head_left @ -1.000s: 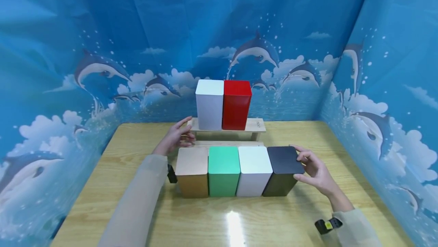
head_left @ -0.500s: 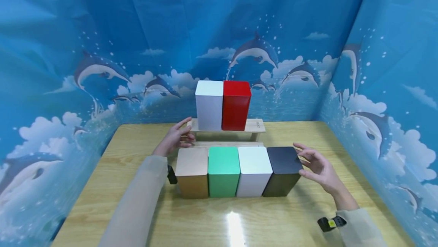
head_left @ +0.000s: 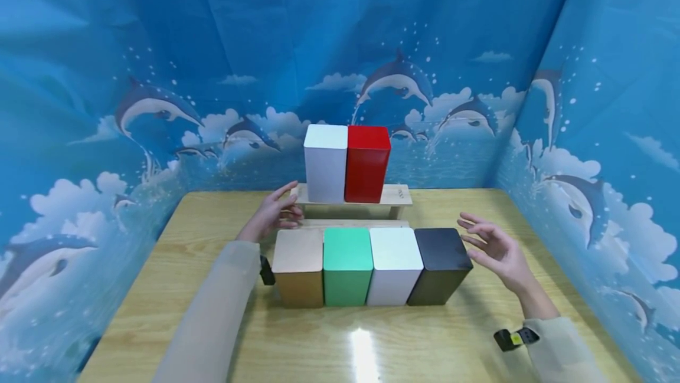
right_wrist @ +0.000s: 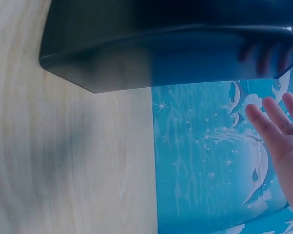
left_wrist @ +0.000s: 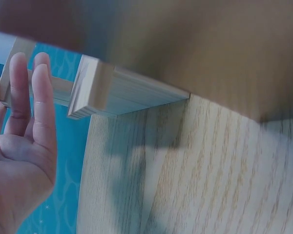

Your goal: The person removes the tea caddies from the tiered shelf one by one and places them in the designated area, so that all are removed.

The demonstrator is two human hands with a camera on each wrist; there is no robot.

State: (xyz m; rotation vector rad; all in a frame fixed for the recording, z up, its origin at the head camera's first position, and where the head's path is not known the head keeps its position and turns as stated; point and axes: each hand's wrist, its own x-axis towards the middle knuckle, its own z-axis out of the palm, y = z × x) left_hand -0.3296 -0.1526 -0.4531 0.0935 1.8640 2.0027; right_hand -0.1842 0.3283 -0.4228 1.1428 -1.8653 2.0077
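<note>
On the table (head_left: 297,344) | black box (head_left: 440,266) beside right hand (head_left: 500,254) | stand (head_left: 397,194) by left hand (head_left: 271,215) | both loosely spread

The right grip (head_left: 500,253) is near the black box (head_left: 441,262). The left grip (head_left: 271,213) is beside the wooden stand (head_left: 397,194).

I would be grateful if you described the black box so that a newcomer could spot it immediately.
Start at the wooden table and find the wooden stand towards its back. In the front row of four, the black box stands at the right end, nearest the right hand. It alone is dark, unlike the row's white box, green box and tan box.
</note>
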